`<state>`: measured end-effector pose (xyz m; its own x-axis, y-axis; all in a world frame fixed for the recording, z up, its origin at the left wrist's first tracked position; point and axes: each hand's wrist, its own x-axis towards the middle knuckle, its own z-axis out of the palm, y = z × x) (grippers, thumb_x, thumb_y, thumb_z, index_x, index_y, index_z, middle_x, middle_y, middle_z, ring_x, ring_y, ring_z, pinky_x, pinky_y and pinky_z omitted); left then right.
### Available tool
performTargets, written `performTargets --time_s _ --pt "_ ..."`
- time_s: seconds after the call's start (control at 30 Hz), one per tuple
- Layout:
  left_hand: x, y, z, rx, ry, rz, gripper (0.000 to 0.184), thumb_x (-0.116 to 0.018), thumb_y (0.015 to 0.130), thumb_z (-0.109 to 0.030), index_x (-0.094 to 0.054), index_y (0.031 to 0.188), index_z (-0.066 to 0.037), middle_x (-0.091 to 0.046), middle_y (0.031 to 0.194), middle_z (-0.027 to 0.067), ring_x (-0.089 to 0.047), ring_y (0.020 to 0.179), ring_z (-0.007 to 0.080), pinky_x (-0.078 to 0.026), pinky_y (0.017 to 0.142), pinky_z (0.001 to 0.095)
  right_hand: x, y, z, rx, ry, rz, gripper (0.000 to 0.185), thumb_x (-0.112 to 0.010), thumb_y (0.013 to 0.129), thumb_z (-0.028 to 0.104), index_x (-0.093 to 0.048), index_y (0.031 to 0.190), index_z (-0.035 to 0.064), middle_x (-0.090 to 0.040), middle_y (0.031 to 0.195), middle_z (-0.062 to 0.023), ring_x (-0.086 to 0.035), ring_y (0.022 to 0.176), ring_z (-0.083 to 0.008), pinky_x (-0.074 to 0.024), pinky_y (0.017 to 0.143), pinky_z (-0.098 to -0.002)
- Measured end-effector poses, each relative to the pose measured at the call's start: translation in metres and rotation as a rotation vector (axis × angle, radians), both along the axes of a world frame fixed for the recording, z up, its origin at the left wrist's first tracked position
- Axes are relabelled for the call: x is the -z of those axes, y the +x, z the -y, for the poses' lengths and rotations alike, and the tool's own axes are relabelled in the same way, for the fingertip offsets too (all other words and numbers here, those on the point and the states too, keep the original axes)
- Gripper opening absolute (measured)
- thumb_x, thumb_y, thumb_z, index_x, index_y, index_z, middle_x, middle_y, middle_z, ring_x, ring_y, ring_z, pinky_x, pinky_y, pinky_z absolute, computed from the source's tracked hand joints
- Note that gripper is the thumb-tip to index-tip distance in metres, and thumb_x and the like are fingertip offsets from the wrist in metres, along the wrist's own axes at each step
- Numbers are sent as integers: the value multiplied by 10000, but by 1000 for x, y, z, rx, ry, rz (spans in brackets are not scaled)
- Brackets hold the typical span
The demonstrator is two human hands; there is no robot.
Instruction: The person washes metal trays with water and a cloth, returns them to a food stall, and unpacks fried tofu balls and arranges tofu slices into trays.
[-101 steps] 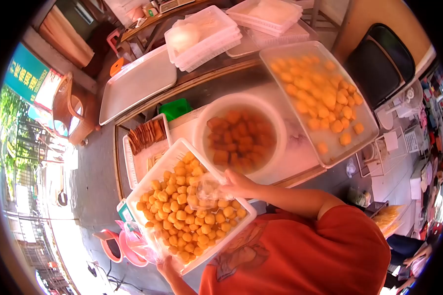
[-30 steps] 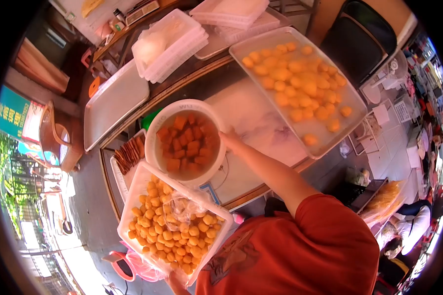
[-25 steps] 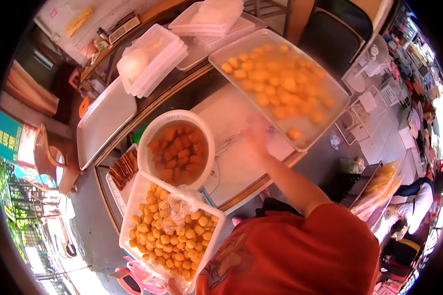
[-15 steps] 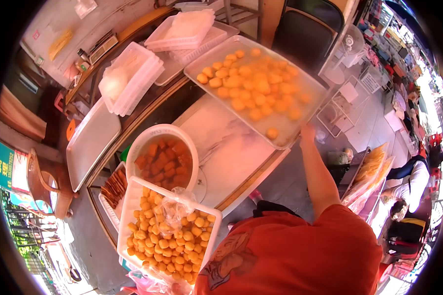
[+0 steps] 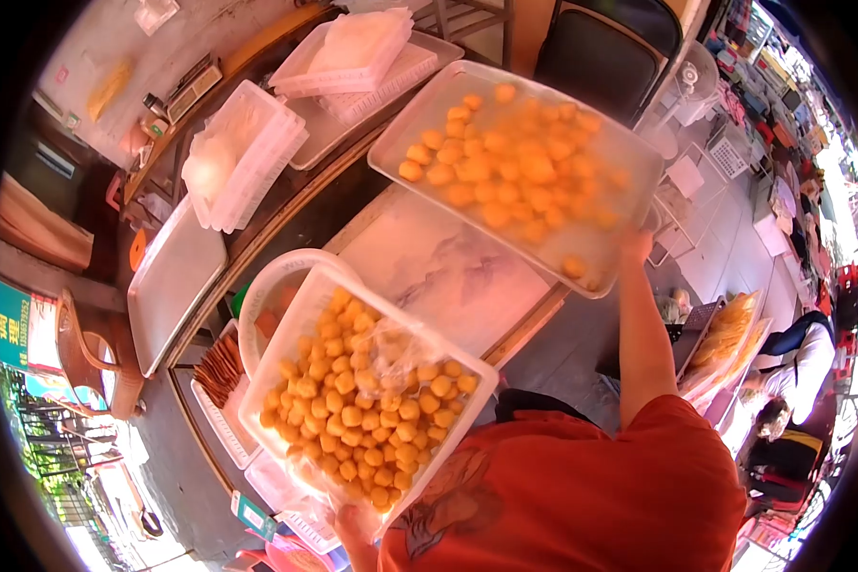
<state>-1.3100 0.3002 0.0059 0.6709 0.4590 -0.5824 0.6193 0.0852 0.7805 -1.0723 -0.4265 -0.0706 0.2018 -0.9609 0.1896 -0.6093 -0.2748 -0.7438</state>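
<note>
My right hand (image 5: 639, 244) is closed on the right end of a metal tray (image 5: 419, 195), tilted above the table. Round orange-yellow balls (image 5: 543, 162) lie spread over it, some blurred. At the bottom, my left hand (image 5: 355, 524) grips the near edge of a white plastic basket (image 5: 253, 419) full of similar balls (image 5: 372, 419); its fingers are partly hidden. A crumpled clear plastic bag (image 5: 396, 355) rests on those balls. The basket covers much of a white bucket (image 5: 250, 315), whose brownish-orange contents show only at one side.
Below the tray is a marble-patterned tabletop (image 5: 448, 262). White baskets (image 5: 248, 181) and another metal tray (image 5: 176, 286) lie on the left counter. A black chair (image 5: 596, 62) stands behind. To the right are bagged yellow goods (image 5: 729, 329) and a person in white (image 5: 806, 367).
The basket of balls has moved up and right, over much of the bucket. My left hand has come into view on its edge. The metal tray has shifted slightly right with my right hand.
</note>
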Motion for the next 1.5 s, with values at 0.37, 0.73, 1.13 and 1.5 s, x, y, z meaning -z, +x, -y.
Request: performTargets --time_s 0.37,0.73,1.13,1.5 --pt "-7 145 101 120 -239 273 518 -451 604 45 -472 1121 19 -556 855 52 -528 654 124 -411 520 222 -4 -8 25 -49 365 228 360 -607 740 247 -591 852 -94 -620 783 -142 -599 711 -225 -464 626 -354" --pt "-20 225 164 239 74 225 198 -494 599 -20 -540 788 19 -500 645 12 -463 550 114 -332 475 236 16 5 56 -91 481 377 277 -577 795 167 -522 946 -58 -556 805 -79 -526 713 -163 -443 591 -316" --pt "-4 226 191 137 14 218 372 -509 580 10 -544 948 45 -537 769 28 -482 633 114 -381 538 229 12 17 65 -91 535 364 317 -548 797 128 -503 1045 -63 -555 930 -113 -536 810 -181 -457 666 -332" --pt "5 235 200 228 52 394 326 -518 632 -12 -544 954 30 -567 799 40 -515 654 112 -391 536 228 21 8 58 -126 413 322 287 -537 810 159 -506 999 -54 -558 915 -113 -539 799 -186 -449 669 -329"
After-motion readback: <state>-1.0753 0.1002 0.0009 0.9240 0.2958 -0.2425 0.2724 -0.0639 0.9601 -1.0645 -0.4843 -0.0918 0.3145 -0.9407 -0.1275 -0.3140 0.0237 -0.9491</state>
